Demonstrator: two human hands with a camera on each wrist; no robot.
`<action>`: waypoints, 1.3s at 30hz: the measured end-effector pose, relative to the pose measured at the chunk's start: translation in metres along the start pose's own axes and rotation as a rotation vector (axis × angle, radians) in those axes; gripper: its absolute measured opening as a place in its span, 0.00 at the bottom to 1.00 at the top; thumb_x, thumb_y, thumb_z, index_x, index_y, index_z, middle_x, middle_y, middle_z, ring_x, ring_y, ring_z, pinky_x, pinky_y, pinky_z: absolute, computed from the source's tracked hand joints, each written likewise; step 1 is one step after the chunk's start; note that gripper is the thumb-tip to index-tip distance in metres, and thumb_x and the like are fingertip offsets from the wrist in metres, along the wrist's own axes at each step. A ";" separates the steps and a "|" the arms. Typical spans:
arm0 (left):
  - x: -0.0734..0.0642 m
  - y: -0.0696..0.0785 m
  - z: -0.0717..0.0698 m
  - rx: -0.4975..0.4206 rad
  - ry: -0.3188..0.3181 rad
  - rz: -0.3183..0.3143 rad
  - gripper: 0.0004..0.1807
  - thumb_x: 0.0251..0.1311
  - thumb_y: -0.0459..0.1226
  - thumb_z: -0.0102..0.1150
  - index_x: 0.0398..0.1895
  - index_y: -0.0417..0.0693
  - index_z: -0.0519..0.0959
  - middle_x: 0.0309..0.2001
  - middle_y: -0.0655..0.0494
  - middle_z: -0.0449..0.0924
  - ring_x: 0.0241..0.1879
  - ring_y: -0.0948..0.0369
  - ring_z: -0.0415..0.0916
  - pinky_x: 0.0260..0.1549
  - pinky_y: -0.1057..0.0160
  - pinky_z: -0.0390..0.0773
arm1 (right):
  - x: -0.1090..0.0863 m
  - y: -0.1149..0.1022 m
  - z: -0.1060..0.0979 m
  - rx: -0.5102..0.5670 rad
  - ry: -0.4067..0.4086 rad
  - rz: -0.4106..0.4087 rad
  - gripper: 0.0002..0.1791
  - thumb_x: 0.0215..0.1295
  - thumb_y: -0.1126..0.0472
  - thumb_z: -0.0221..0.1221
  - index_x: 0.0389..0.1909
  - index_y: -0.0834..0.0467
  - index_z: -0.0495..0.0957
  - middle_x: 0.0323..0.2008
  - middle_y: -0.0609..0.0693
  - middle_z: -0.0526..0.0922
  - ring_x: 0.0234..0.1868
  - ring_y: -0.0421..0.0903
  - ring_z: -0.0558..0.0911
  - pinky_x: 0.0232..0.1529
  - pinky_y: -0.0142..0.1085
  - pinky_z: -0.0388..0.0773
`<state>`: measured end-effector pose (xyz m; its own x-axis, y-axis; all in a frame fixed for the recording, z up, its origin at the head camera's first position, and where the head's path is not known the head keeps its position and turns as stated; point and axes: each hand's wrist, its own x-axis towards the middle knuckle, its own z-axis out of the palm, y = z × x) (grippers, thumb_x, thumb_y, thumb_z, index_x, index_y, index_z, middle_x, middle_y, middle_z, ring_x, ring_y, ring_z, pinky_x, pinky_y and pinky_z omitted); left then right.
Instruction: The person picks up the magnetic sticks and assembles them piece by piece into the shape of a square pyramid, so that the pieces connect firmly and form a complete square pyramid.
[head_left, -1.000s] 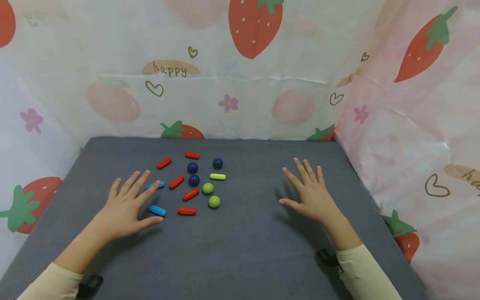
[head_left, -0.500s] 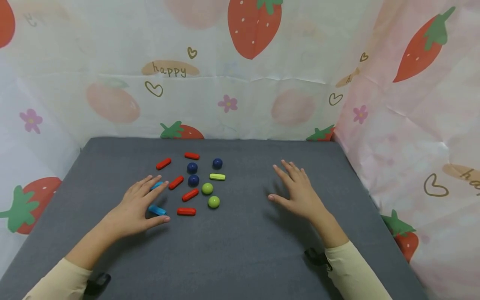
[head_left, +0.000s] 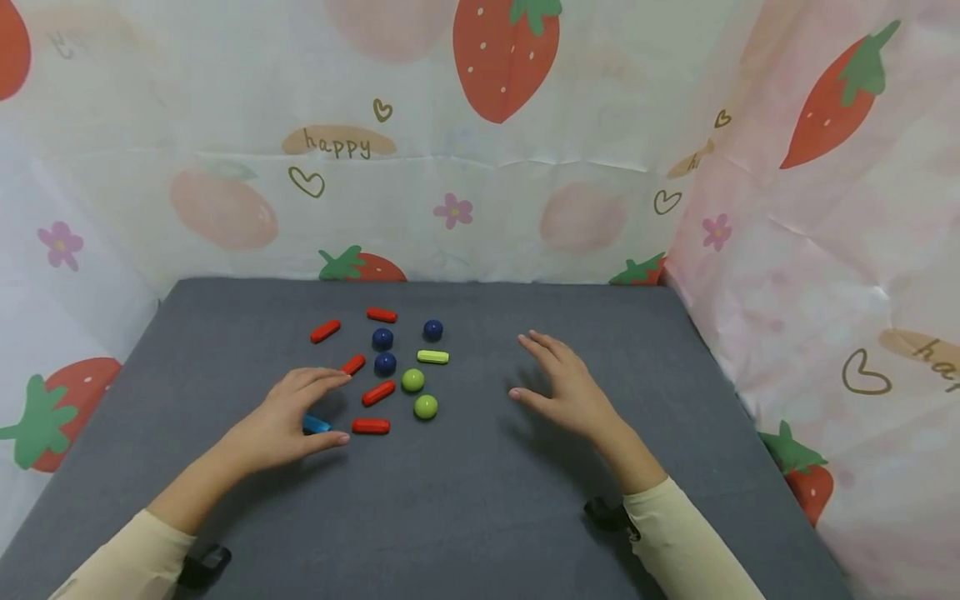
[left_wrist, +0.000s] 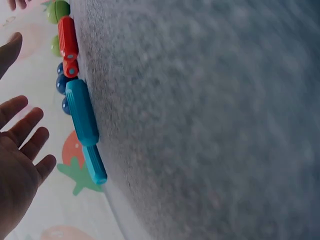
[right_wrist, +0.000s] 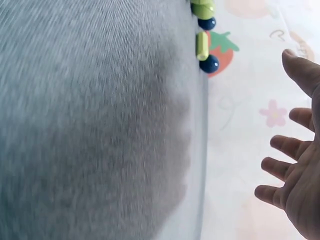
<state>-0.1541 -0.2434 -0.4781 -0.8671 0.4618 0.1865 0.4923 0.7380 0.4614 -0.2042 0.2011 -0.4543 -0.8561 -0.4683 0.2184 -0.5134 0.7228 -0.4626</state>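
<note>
My left hand (head_left: 273, 425) hovers over the left part of the grey table, fingers extended and thumb apart, holding nothing. Beneath it lies a blue ribbed stick (head_left: 316, 425), partly covered; a second blue stick (left_wrist: 95, 165) shows only in the left wrist view. Just beyond the fingertips are several red sticks (head_left: 378, 392), one partly hidden by the index finger. Dark blue balls (head_left: 386, 364), two green balls (head_left: 425, 407) and a yellow-green stick (head_left: 432, 357) lie to their right. My right hand (head_left: 566, 396) hangs above the cloth right of this group, fingers extended, holding nothing.
Grey cloth covers the table (head_left: 465, 517). A strawberry-printed curtain (head_left: 480, 200) rises along the back edge and both sides. A black strap (head_left: 204, 567) sits at the left wrist, another black strap (head_left: 609, 515) at the right.
Both hands have moved inward: the left to the right across the blue sticks, the right to the left towards the group. The left fingers have drawn closer together. The sticks and balls stay put.
</note>
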 end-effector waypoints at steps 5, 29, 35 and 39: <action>0.005 0.004 0.003 -0.074 -0.001 -0.041 0.42 0.56 0.56 0.74 0.70 0.49 0.73 0.68 0.49 0.72 0.67 0.47 0.64 0.64 0.37 0.64 | 0.006 -0.008 0.008 0.038 -0.014 0.000 0.45 0.65 0.44 0.68 0.79 0.49 0.60 0.77 0.52 0.62 0.78 0.55 0.61 0.73 0.62 0.57; 0.023 0.012 0.021 -0.235 -0.038 -0.117 0.26 0.57 0.48 0.76 0.58 0.54 0.82 0.55 0.60 0.83 0.57 0.55 0.70 0.57 0.45 0.74 | 0.038 -0.040 0.052 0.300 -0.133 0.060 0.36 0.65 0.46 0.69 0.72 0.50 0.72 0.70 0.46 0.74 0.73 0.49 0.70 0.70 0.52 0.67; 0.025 0.010 0.024 -0.185 -0.050 -0.111 0.24 0.55 0.47 0.77 0.55 0.54 0.84 0.52 0.63 0.84 0.53 0.58 0.69 0.54 0.49 0.67 | 0.045 -0.044 0.062 0.314 -0.154 0.067 0.33 0.64 0.48 0.71 0.68 0.51 0.76 0.66 0.47 0.77 0.70 0.48 0.73 0.70 0.50 0.68; 0.026 0.008 0.025 -0.152 -0.060 -0.116 0.24 0.54 0.47 0.78 0.54 0.55 0.85 0.51 0.64 0.84 0.49 0.60 0.68 0.49 0.51 0.60 | 0.048 -0.045 0.068 0.318 -0.174 0.070 0.31 0.63 0.50 0.72 0.67 0.50 0.78 0.65 0.47 0.78 0.70 0.48 0.73 0.70 0.48 0.68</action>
<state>-0.1705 -0.2133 -0.4913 -0.9093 0.4093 0.0748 0.3681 0.7077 0.6031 -0.2182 0.1112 -0.4810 -0.8517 -0.5224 0.0402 -0.3866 0.5748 -0.7212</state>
